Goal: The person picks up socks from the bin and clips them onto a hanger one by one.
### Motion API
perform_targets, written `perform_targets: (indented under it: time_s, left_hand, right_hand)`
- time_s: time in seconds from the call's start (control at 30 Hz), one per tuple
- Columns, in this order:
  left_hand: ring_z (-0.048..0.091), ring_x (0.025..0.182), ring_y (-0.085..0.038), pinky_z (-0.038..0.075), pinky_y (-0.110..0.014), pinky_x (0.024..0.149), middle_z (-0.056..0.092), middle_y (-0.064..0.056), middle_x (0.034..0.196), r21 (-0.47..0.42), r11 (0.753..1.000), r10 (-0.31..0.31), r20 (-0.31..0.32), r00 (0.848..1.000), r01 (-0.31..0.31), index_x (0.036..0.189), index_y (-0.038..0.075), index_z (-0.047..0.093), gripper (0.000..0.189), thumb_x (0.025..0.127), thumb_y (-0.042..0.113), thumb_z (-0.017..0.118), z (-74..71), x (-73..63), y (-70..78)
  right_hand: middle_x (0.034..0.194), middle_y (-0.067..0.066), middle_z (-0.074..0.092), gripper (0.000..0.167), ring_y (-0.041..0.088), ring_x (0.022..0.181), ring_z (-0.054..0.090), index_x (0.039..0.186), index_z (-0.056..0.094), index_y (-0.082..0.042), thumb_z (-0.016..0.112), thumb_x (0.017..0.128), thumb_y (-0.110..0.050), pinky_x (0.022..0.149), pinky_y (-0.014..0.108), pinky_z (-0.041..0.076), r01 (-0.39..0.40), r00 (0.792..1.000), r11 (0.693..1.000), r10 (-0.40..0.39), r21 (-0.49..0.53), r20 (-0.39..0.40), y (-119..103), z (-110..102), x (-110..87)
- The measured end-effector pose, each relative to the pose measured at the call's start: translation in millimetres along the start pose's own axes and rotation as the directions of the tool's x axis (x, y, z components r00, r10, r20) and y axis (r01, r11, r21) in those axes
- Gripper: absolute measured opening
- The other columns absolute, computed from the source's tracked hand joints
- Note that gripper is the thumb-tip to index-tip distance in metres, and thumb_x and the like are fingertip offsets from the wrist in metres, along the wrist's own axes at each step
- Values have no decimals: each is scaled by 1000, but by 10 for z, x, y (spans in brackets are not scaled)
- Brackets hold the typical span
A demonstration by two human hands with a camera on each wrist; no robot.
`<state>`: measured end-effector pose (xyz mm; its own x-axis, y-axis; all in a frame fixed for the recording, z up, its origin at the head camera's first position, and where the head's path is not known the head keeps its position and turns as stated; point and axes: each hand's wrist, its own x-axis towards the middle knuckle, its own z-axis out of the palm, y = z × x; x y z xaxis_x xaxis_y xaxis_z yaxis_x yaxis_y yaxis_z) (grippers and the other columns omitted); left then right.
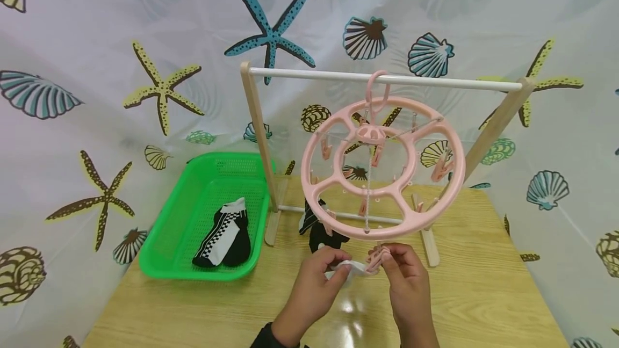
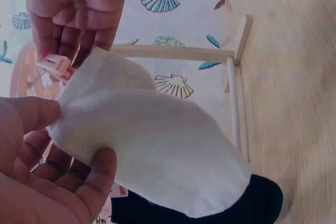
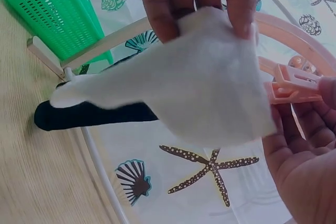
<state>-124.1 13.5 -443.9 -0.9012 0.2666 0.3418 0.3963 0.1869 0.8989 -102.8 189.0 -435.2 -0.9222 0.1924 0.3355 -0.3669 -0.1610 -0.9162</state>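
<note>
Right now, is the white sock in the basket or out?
Out: the left hand pinches the white sock near a pink clip, clear of the basket.

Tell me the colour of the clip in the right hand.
Pink; the clip shows best in the right wrist view.

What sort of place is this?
It looks like a little spot for drying washing, set up on a table. A hanger with clips hangs from a rack, and socks lie in a basket. Whether it's a home, I can't tell.
</note>
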Motion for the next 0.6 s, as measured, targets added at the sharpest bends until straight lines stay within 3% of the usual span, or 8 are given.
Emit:
perform_targets:
  time_s: [0.13, 0.43, 0.6]
  left_hand:
    - [63, 89, -11, 54, -28, 77, 67, -1, 98, -18, 1000, 12, 7, 1000, -12, 103, 9, 71, 9, 95, 10, 68, 59, 4, 34]
    - [65, 88, -13, 56, -29, 75, 68, -3, 98, -134, 991, 2, -51, 999, -9, 100, 7, 71, 8, 94, 10, 69, 138, 39, 62]
    - [64, 87, -13, 56, -29, 75, 68, -4, 98, -160, 987, -22, -58, 998, 12, 100, 5, 71, 8, 93, 8, 69, 137, 33, 86]
  right_hand:
    - [99, 10, 67, 16, 20, 95, 65, 108, 52, 17, 50, 101, 3, 86, 29, 53, -3, 1000, 1000, 3, -21, 8, -13, -11, -8]
    - [99, 12, 67, 15, 19, 95, 64, 107, 53, 17, 50, 101, 3, 85, 29, 53, -2, 1000, 999, 3, -43, 16, -14, 1, 1]
    - [104, 13, 68, 22, 16, 99, 64, 119, 56, 16, 50, 101, 4, 86, 26, 52, -21, 1000, 996, 19, -86, -20, -22, 19, -15]
